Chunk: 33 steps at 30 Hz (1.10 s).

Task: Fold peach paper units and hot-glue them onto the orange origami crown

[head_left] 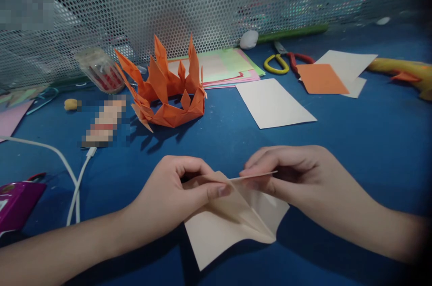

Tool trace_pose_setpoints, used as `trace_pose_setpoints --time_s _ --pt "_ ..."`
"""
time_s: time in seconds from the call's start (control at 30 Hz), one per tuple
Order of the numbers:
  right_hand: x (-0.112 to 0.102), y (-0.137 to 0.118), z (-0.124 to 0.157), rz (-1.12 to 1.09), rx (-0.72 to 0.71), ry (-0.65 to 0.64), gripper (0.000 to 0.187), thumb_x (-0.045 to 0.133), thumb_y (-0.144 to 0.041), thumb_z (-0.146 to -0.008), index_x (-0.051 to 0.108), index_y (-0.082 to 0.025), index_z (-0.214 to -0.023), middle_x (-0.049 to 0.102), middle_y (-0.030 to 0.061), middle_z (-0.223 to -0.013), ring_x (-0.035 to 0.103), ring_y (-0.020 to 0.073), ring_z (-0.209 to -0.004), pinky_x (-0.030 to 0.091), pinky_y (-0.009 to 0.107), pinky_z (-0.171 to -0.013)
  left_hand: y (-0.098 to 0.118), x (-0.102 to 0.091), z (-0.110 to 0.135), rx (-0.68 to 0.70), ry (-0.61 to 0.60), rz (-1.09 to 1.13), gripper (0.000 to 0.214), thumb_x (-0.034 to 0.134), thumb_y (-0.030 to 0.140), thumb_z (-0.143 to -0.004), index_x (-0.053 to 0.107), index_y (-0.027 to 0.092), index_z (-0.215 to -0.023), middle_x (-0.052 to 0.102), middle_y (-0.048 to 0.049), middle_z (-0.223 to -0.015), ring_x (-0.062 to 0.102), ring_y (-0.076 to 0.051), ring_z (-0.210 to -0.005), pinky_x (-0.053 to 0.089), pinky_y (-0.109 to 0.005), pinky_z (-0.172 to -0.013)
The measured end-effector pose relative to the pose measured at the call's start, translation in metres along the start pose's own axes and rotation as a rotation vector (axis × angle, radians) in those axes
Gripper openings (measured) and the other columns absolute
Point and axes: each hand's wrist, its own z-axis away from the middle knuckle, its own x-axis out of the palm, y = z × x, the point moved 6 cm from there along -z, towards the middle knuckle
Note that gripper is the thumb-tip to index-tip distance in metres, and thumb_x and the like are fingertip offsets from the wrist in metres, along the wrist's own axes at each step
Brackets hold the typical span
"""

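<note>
A cream sheet of paper, creased and partly folded, is held between my two hands above the blue table. My left hand pinches its upper left part, the thumb lying on top near a raised fold. On the other side, my right hand grips the upper right edge between thumb and fingers. The lower part of the paper spreads toward me, with a ridge running down to its lower right. Beyond my hands stands an orange folded-paper crown with tall points. A flat white sheet lies behind my right hand.
At the back lie stacked coloured papers and scissors with yellow and red handles. An orange square rests on white sheets at right. A jar, a white cable and a purple packet are at left. Perforated metal mesh borders the table.
</note>
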Motion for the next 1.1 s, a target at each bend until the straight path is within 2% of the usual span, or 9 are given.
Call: trace_pose_setpoints --time_s 0.23,0.4,0.63,0.8,0.97,1.1 --pt "0.002 0.006 0.001 -0.054 0.031 -0.018 0.007 0.078 -0.029 -0.074 0.08 -0.026 -0.068 0.077 0.0027 -0.072 0.071 0.0169 -0.065 0.057 0.023 -0.06 0.002 -0.001 0.001 0.012 0.009 -0.004 0.016 0.081 0.029 -0.074 0.075 0.019 -0.063 0.064 0.0034 -0.057 0.047 -0.009 -0.053 0.037 -0.019 -0.051" --pt "0.003 0.012 0.001 0.098 0.134 -0.089 0.021 0.075 -0.041 -0.076 0.076 -0.022 -0.065 0.074 0.0042 -0.066 0.066 0.0189 -0.06 0.051 0.026 -0.052 0.0 -0.002 0.0 -0.013 0.026 -0.005 0.021 0.08 0.031 -0.075 0.071 0.018 -0.061 0.066 0.0029 -0.061 0.05 -0.009 -0.054 0.041 -0.018 -0.052" --pt "0.002 0.007 0.0 0.057 0.104 -0.073 0.02 0.072 -0.035 -0.075 0.071 -0.023 -0.059 0.069 0.0005 -0.059 0.062 0.0148 -0.055 0.05 0.023 -0.051 0.001 -0.003 0.0 -0.073 0.026 0.039 0.024 0.082 0.031 -0.071 0.067 0.017 -0.058 0.054 0.0061 -0.053 0.041 -0.008 -0.05 0.034 -0.018 -0.048" --pt "0.002 0.006 -0.001 0.053 0.077 -0.075 0.016 0.073 -0.035 -0.076 0.077 -0.023 -0.066 0.074 0.0028 -0.068 0.067 0.0164 -0.06 0.052 0.023 -0.052 0.001 -0.005 0.001 -0.048 0.039 0.014 0.024 0.081 0.034 -0.072 0.069 0.017 -0.06 0.062 0.0032 -0.06 0.047 -0.009 -0.055 0.037 -0.018 -0.052" --pt "0.003 0.012 0.0 0.075 0.137 -0.101 0.023 0.076 -0.044 -0.076 0.077 -0.023 -0.068 0.075 0.0038 -0.068 0.067 0.0194 -0.061 0.052 0.027 -0.052 0.002 -0.005 0.0 -0.025 0.046 0.006 0.02 0.08 0.031 -0.074 0.071 0.019 -0.061 0.068 0.0024 -0.063 0.053 -0.011 -0.057 0.042 -0.019 -0.055" --pt "0.003 0.015 0.001 0.091 0.169 -0.113 0.023 0.075 -0.044 -0.074 0.075 -0.024 -0.063 0.073 0.0027 -0.062 0.067 0.0205 -0.059 0.051 0.028 -0.051 0.005 -0.004 -0.001 -0.024 0.049 0.02 0.02 0.078 0.03 -0.074 0.071 0.019 -0.059 0.064 0.0036 -0.057 0.051 -0.01 -0.053 0.041 -0.019 -0.052"
